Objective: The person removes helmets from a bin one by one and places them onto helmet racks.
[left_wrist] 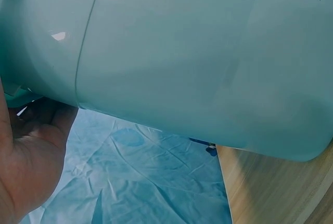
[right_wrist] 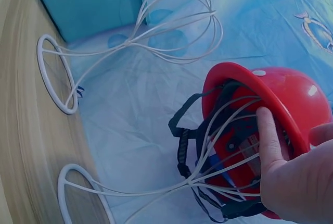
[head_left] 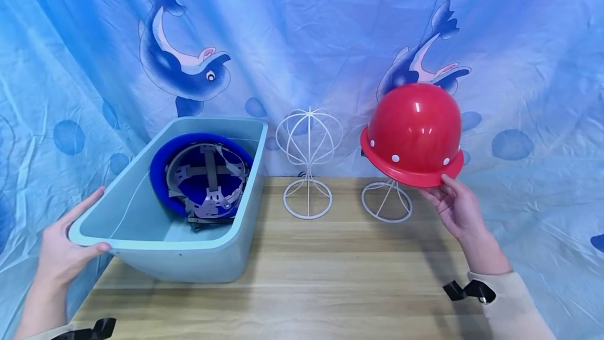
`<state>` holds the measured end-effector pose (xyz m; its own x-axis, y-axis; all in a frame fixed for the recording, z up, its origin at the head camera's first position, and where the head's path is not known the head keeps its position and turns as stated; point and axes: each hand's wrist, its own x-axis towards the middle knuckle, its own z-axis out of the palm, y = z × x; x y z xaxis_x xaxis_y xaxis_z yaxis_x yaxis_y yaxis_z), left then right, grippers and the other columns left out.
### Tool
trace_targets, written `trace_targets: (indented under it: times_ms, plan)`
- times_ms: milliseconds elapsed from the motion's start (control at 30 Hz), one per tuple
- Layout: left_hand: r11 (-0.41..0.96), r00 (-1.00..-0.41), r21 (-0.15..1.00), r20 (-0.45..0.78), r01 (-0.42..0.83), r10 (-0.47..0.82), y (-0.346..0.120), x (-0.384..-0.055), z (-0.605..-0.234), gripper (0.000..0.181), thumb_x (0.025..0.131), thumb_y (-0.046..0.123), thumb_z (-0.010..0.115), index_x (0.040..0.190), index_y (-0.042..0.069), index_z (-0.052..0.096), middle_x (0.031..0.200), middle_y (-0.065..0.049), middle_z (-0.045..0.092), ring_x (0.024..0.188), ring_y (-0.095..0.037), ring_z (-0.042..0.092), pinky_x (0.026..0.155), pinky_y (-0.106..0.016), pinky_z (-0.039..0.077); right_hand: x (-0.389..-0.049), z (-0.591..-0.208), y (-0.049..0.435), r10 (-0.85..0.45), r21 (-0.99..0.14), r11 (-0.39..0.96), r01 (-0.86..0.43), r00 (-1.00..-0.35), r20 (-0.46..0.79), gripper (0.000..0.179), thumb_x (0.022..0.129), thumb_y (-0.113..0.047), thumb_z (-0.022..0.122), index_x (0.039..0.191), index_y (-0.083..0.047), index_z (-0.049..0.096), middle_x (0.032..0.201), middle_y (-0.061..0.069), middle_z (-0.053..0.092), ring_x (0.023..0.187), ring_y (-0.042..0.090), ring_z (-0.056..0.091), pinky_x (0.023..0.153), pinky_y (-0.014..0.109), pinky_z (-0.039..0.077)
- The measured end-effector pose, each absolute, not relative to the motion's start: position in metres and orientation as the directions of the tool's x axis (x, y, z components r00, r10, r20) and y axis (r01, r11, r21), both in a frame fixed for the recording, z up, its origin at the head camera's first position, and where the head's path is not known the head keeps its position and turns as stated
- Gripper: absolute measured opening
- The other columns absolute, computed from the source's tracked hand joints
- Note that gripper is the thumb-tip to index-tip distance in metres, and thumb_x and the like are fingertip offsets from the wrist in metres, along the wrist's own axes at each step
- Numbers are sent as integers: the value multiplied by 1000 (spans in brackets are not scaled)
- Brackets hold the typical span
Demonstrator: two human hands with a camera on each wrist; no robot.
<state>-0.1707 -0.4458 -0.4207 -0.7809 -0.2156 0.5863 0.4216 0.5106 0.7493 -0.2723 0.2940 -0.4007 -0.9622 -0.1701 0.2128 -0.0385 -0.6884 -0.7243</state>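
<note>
My right hand (head_left: 455,206) grips the brim of a red hard hat (head_left: 417,130), thumb outside and fingers underneath. The hat sits over the top of the right white wire stand (head_left: 387,202), tilted a little; in the right wrist view the stand's wires (right_wrist: 208,151) reach inside the shell beside a dark chin strap (right_wrist: 182,146). With thumb and fingers spread, my left hand (head_left: 61,248) holds the near left corner of a light blue tub (head_left: 165,245). Inside the tub lies a blue hard hat (head_left: 162,182), upside down with its grey harness showing.
A second white wire stand (head_left: 309,164), bare, stands between the tub and the red hat. Both stands are near the back edge of the wooden table (head_left: 321,277). Behind hangs a blue curtain (head_left: 321,41) with printed dolphins.
</note>
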Motion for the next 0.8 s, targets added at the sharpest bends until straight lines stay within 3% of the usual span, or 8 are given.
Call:
trace_targets:
  times_ms: [133,300,567,800]
  plan:
    - [520,-782,746,585,415,-215,-445,-169,-420,103,60,13,103,152,5,58,140,25,68,112,9,64,84,-4,44,-270,-403,295,-259,-756,-653,-42,-926,276,32,114,-14,38,136,-7,61,124,11,79,109,30,79,95,37,62]
    - [515,-778,741,593,430,-205,-446,-170,-421,102,61,11,102,152,3,57,142,24,67,113,9,63,85,-5,44,-271,-412,290,-409,-879,-470,-83,-862,300,42,113,-10,27,142,-12,58,132,8,77,117,25,77,100,34,60]
    - [537,-783,737,587,410,-208,-448,-169,-422,100,63,5,100,153,4,56,142,27,65,113,10,63,85,-3,44,-275,-415,263,-486,-969,-199,-146,-844,227,33,110,-3,46,139,-5,60,132,0,75,117,20,77,100,33,61]
    - [564,-792,736,570,375,-218,-448,-169,-421,98,66,1,97,155,8,55,141,32,63,112,12,61,85,-2,44,-271,-399,229,-452,-986,57,-158,-884,115,48,103,-10,63,146,7,52,139,14,67,118,21,76,97,34,62]
